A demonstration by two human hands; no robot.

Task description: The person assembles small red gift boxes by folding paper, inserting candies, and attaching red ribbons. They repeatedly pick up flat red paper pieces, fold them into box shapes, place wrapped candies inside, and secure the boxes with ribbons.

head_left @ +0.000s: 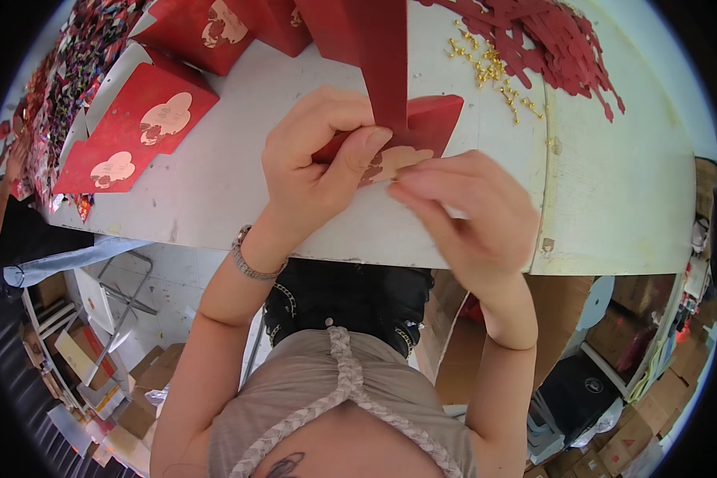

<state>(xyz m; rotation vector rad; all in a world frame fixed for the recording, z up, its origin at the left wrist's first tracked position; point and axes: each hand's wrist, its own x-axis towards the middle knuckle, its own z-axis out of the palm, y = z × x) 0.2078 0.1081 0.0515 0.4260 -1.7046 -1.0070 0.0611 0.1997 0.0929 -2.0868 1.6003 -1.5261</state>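
A red paper box (442, 119) with a pale flower-shaped label sits on the white table in front of me. My left hand (315, 159) is closed on it, thumb pressed at the lower end of a tall red paper strip (386, 68) that rises toward the top of the view. Beside the label, my right hand (478, 207) pinches thumb and forefinger together, slightly blurred. Whatever lies between those fingertips is too small and covered to make out. Several gold paper fasteners (490, 68) lie scattered beyond my right hand.
More red boxes (123, 151) with pale labels stand at the left and back of the table (621, 191). Dark red paper strips (538, 40) are heaped at the far right. Shiny wrapped pieces (95, 56) pile up far left, near another person's hand (16, 159). Below right is a cardboard box (486, 358).
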